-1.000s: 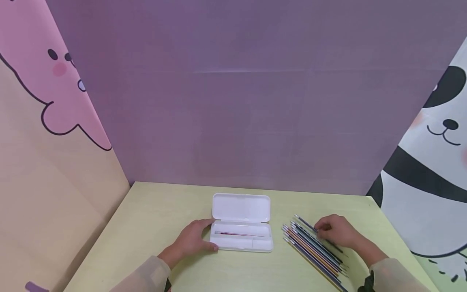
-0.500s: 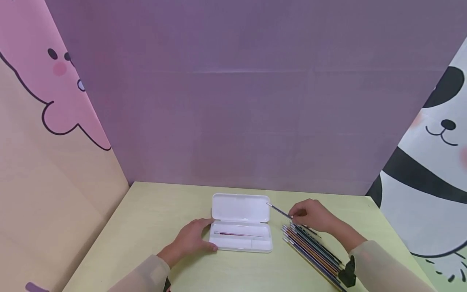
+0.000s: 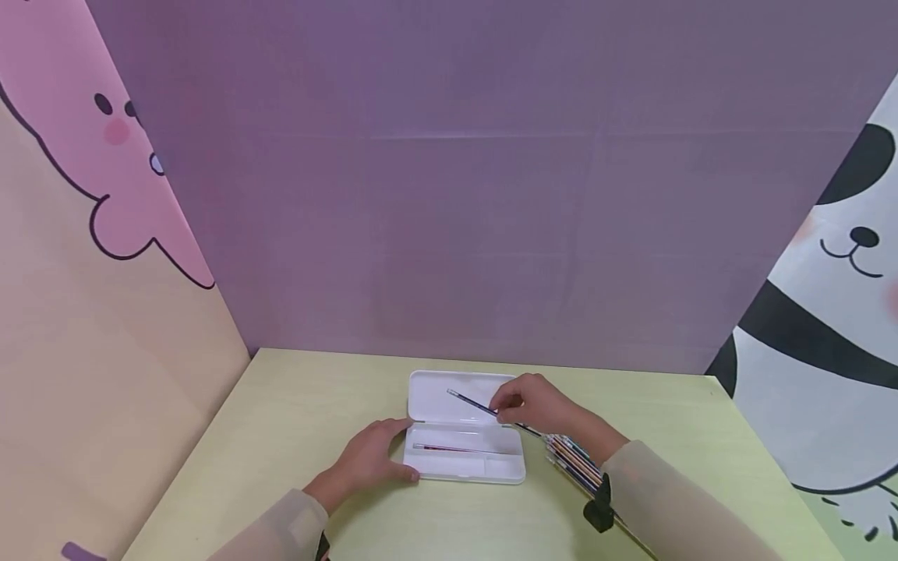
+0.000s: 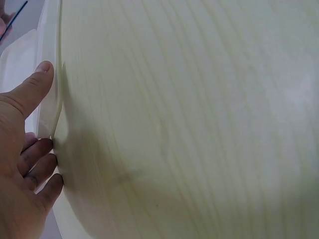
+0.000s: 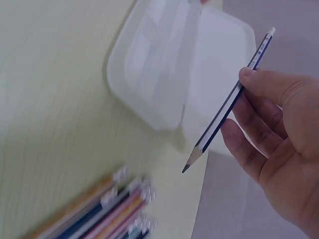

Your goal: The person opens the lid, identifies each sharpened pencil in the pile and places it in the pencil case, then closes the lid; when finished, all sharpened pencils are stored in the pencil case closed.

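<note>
A white plastic pencil case (image 3: 466, 469) lies open on the table, its lid (image 3: 435, 401) folded back. One red pencil (image 3: 443, 448) rests in its tray. At the case's left end my left hand (image 3: 372, 458) holds it, thumb at the front edge and fingers at the far side. My right hand (image 3: 539, 407) pinches a dark blue-and-white striped pencil (image 5: 224, 109) above the lid. In the right wrist view its sharpened tip points down toward the table and its eraser end up. The pencil is tilted and apart from the case.
To the right of the case lies a bundle of several pencils (image 3: 571, 460), partly hidden by the right sleeve (image 3: 673, 491). The pale wooden table (image 3: 316, 389) ends at a purple wall (image 3: 449, 234) behind.
My right hand has picked the striped pencil up from beside the bundle and carried it left, over the case's lid. The left hand has stayed at the case.
</note>
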{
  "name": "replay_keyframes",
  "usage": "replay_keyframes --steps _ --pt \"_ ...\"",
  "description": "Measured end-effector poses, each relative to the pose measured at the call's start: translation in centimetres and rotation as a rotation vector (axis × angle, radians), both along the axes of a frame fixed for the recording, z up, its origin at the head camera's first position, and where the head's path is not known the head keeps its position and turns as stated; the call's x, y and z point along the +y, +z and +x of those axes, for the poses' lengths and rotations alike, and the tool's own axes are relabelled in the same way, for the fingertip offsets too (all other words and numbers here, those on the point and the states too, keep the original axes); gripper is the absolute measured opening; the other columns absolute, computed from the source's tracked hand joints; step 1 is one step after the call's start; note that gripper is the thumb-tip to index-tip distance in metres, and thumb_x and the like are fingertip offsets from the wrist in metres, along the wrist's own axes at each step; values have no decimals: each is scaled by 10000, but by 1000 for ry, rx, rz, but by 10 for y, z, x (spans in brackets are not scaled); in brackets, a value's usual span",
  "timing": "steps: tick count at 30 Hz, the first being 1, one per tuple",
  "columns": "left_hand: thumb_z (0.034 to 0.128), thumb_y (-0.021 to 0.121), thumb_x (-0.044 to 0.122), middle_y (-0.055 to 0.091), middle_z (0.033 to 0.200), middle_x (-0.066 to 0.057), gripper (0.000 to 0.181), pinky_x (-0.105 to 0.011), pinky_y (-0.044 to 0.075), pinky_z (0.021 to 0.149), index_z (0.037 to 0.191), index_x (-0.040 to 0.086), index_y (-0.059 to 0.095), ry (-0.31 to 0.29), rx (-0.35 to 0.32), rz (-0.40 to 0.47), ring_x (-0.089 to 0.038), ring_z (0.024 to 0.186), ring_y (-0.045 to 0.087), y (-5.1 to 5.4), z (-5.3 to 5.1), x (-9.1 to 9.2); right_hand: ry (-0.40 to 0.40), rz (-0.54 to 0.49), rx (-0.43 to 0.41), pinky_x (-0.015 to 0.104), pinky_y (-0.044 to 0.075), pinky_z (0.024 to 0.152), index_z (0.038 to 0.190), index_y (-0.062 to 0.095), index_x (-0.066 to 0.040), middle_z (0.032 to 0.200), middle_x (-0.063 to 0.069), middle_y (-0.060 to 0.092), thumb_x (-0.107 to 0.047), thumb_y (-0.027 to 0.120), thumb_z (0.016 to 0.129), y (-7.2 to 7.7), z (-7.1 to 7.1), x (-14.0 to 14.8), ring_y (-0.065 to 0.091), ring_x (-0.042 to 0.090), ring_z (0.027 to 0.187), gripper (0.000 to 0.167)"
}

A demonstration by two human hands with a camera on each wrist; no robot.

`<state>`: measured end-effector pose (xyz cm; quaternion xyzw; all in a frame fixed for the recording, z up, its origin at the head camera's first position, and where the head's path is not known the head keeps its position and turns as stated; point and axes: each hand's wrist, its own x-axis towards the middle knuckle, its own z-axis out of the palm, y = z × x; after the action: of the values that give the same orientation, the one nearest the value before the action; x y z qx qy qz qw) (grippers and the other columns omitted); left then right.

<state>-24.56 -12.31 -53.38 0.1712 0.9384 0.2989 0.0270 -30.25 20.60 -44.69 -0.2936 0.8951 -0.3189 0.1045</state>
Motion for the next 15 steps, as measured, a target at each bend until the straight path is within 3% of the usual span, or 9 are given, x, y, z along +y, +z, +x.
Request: replay_keyframes --steps 9,15 --pt "699 923 471 587 1460 -149 963 -561 427 1149 1478 61 532 4 -4 -4 -384 1370 519 1 1 -1 55 -13 -19 227 548 696 985 794 -111 848 -41 737 -45 777 893 -14 0 -39 617 84 752 115" --pt "704 925 458 585 1465 -139 950 -554 427 1153 1481 74 534 7 -11 2 -378 1374 518 2 0 -2 103 55 38 233 541 725 940 797 -124 836 -51 737 -16 767 885 -28 -1 -52 603 61 760 124"
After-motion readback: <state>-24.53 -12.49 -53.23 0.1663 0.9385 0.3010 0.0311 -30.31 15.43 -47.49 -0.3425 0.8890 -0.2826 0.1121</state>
